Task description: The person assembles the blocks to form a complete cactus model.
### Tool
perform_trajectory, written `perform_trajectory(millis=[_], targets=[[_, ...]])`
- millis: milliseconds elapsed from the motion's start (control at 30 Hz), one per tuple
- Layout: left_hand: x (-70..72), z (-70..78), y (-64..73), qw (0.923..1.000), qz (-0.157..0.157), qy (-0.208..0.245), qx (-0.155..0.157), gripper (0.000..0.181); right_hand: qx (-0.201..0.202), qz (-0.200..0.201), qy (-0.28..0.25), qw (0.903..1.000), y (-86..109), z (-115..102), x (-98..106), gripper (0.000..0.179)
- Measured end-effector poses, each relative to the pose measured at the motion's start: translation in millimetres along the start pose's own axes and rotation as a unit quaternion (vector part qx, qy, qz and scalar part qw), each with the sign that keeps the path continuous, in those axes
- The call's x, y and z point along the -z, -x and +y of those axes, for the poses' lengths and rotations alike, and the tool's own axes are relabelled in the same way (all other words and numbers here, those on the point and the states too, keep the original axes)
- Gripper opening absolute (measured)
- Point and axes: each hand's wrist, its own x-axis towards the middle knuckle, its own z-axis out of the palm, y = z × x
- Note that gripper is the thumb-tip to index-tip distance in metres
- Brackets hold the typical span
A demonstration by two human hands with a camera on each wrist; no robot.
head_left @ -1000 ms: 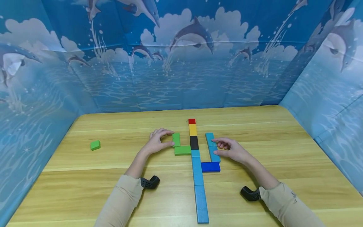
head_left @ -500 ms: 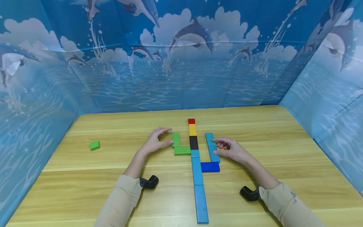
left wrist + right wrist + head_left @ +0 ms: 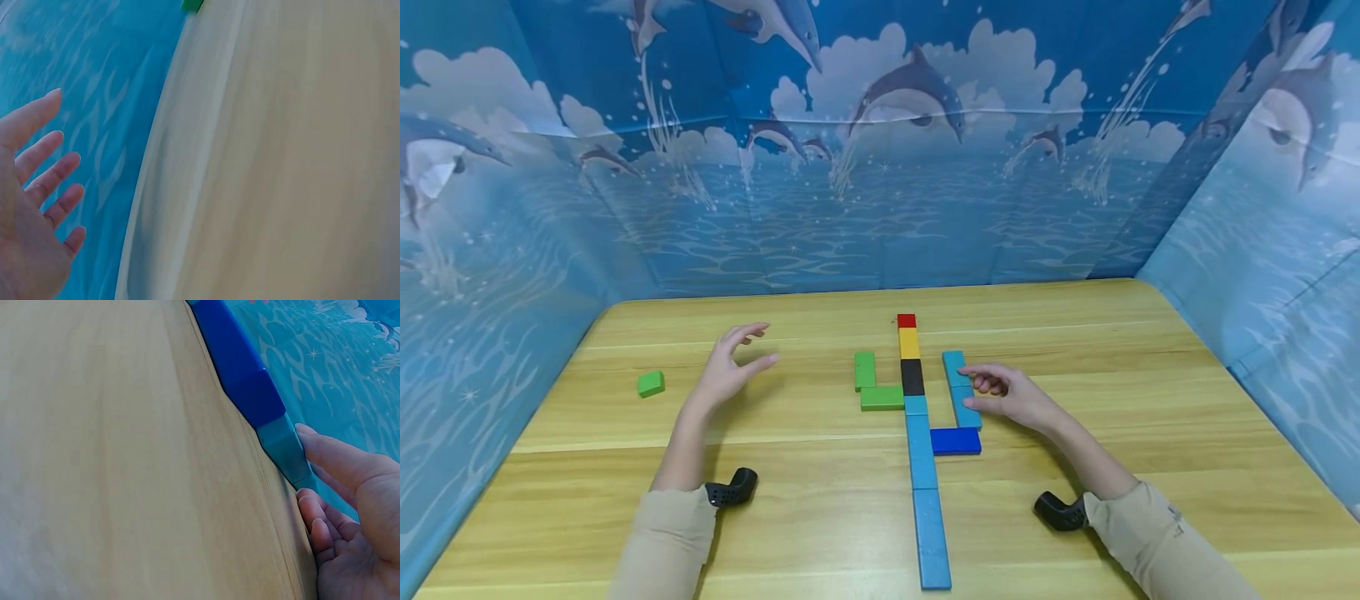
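In the head view my left hand (image 3: 727, 372) hovers above the table with nothing in it, fingers loosely spread, between a lone green block (image 3: 651, 384) and two green blocks. Of those two, one green block (image 3: 865, 372) stands lengthwise and the other green block (image 3: 882, 398) lies crosswise, reaching the central row. My right hand (image 3: 1015, 398) rests index finger and thumb along two light blue blocks (image 3: 955, 367) laid end to end; its other fingers are curled. A dark blue block (image 3: 956, 442) joins them to the row. In the right wrist view the thumb touches a light blue block (image 3: 285, 450).
Down the middle runs a row: a red block (image 3: 907, 321), a yellow block (image 3: 909, 342), a black block (image 3: 912, 377), then light blue blocks (image 3: 932, 537). The wooden table (image 3: 587, 517) is enclosed by a dolphin-print cloth (image 3: 880, 217). Black devices (image 3: 732, 488) sit at both wrists.
My left hand has come away from the upright green block and moved left towards the lone green block. My right hand and the blocks stay where they were.
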Motion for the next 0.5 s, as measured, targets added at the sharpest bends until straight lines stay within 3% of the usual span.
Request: perform_trajectory(millis=[133,300,500], targets=[[26.7,-29.4,14.4,0.9984,0.031,-0.044,0.02,0.058,-0.001,0.0,0.0,1.0,-0.6,-0.9,-0.1,0.048],[59.6,-43.8,39.5,0.9936,0.062,-0.077,0.055,0.062,0.001,-0.001,0.002,1.0,-0.7,-0.6,0.1,0.048],[90.5,-59.9,68.5,0.9882,0.077,-0.097,0.09,0.067,-0.003,-0.002,0.002,1.0,0.1,-0.8,0.1,0.048]])
